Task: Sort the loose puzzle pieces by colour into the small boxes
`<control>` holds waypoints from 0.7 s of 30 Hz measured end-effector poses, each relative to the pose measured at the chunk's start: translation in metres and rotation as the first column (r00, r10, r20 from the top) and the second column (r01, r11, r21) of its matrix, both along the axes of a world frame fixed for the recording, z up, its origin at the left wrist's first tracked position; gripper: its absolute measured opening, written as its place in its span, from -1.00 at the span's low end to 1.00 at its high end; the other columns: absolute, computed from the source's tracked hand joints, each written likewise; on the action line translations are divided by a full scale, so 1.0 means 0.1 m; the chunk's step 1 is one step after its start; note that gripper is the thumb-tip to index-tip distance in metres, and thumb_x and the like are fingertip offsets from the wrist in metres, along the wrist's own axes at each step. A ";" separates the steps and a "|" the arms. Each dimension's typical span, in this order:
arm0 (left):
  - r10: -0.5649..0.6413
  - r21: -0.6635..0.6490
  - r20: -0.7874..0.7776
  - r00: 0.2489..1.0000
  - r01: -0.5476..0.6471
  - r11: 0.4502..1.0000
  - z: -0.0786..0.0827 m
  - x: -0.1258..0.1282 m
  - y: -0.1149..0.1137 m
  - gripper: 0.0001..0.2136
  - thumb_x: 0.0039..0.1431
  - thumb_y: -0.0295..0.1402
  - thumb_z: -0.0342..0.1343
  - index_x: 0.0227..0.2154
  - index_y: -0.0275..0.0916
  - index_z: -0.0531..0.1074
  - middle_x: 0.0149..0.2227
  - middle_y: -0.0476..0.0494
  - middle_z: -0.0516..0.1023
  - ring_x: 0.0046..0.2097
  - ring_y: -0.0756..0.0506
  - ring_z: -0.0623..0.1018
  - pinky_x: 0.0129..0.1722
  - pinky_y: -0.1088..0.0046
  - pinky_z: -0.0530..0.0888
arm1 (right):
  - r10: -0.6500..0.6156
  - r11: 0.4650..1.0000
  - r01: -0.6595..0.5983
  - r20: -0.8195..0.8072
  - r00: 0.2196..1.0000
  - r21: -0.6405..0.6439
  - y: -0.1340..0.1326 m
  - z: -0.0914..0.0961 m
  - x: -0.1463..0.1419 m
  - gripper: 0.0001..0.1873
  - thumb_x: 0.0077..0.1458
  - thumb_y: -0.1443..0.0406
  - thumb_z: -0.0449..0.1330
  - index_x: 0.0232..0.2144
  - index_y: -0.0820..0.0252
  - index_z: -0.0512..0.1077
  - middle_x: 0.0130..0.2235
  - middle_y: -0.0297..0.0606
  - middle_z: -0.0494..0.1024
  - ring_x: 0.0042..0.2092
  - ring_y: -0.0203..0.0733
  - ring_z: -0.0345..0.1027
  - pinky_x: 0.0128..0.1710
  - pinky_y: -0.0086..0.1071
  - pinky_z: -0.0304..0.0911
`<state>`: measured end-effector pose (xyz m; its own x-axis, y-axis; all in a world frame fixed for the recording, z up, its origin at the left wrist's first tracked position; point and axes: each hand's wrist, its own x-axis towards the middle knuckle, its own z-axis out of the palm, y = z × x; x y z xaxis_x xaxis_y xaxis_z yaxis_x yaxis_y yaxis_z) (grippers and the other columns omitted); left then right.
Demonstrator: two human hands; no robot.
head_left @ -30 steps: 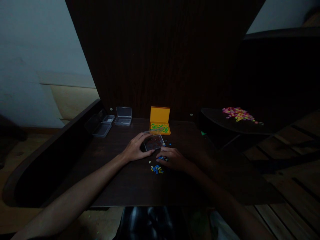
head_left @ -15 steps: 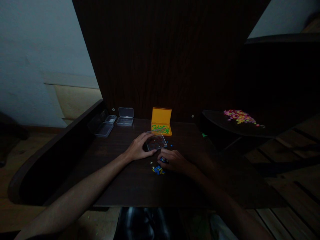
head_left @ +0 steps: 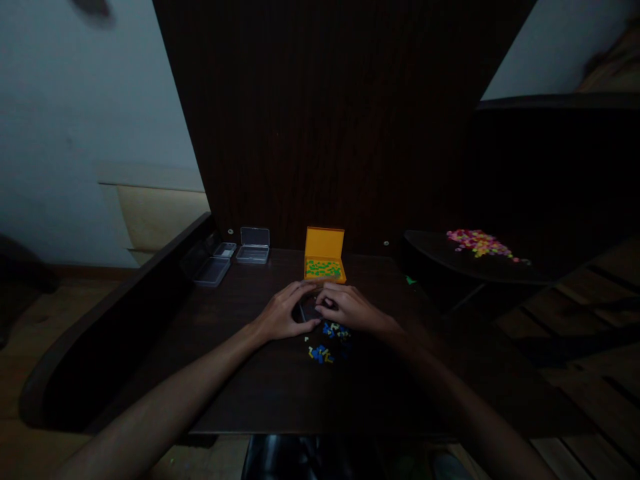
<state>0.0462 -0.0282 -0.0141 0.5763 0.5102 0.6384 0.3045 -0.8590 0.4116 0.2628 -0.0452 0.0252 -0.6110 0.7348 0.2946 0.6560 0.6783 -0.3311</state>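
Note:
My left hand (head_left: 284, 315) grips the left side of a clear plastic box (head_left: 305, 309), thumb at the near edge and fingers along the far edge. Over that box is my right hand (head_left: 350, 308), its fingers curled in a pinch; whatever is between them is too small to make out. It hides most of the box. Just below the right hand lies a heap of small blue and pale pieces (head_left: 336, 330). A second heap of blue and yellow pieces (head_left: 320, 354) is nearer to me. Behind the hands stands an orange-yellow case (head_left: 325, 241), lid up, with green pieces (head_left: 323, 269) inside.
Several clear cases, one an open-lidded case (head_left: 253, 254), stand at the back left of the dark wooden table (head_left: 240, 393). On a raised ledge at right lies a pile of pink and yellow pieces (head_left: 480, 243). A green scrap (head_left: 411, 280) lies near the ledge.
My right hand has moved from the heap of pieces up and forward over the clear box. The left hand keeps its hold. The camera view has shifted slightly.

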 end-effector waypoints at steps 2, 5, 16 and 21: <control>0.004 -0.008 0.000 1.000 -0.004 1.000 0.00 0.00 -0.02 -0.42 0.07 -0.25 0.26 0.15 -0.21 0.25 0.08 -0.28 0.44 0.11 -0.22 0.47 0.12 0.17 0.43 | 0.016 1.000 -0.015 0.066 0.998 -0.006 0.04 0.03 -0.07 -0.93 0.13 0.33 0.23 -0.30 0.20 0.49 -0.30 -0.28 0.51 -0.28 -0.26 0.37 -0.27 -0.44 0.23; 0.008 -0.018 0.012 1.000 -0.008 1.000 0.00 0.00 -0.03 -0.44 0.07 -0.26 0.26 0.12 -0.21 0.26 0.07 -0.27 0.45 0.12 -0.22 0.46 0.13 0.18 0.43 | 0.018 1.000 -0.016 0.145 0.989 -0.011 0.07 0.02 -0.14 -0.91 0.13 0.33 0.22 -0.29 0.21 0.51 -0.22 -0.22 0.55 -0.21 -0.20 0.41 -0.23 -0.40 0.26; 0.022 -0.046 0.014 1.000 -0.021 0.999 -0.01 -0.02 -0.03 -0.40 0.01 -0.27 0.29 0.13 -0.20 0.26 0.03 -0.24 0.46 0.07 -0.20 0.49 0.09 0.22 0.46 | 0.018 0.992 0.013 0.242 0.970 -0.127 0.08 0.17 -0.18 -0.84 0.10 0.33 0.25 -0.23 0.21 0.56 -0.15 -0.19 0.60 -0.13 -0.14 0.45 -0.14 -0.37 0.28; 0.036 -0.058 0.018 0.999 -0.035 0.998 -0.01 -0.03 -0.02 -0.39 0.03 -0.23 0.28 0.15 -0.17 0.25 0.07 -0.25 0.45 0.11 -0.22 0.47 0.11 0.17 0.45 | 0.039 0.995 -0.028 0.110 0.993 -0.101 0.09 0.21 -0.06 -0.83 0.15 0.33 0.19 -0.24 0.17 0.57 -0.25 -0.25 0.60 -0.26 -0.23 0.43 -0.24 -0.42 0.25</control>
<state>0.0429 -0.0302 -0.0146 0.5454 0.5662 0.6180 0.3257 -0.8226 0.4662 0.2567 -0.0363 0.0460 -0.6605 0.7357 0.1499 0.6705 0.6678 -0.3233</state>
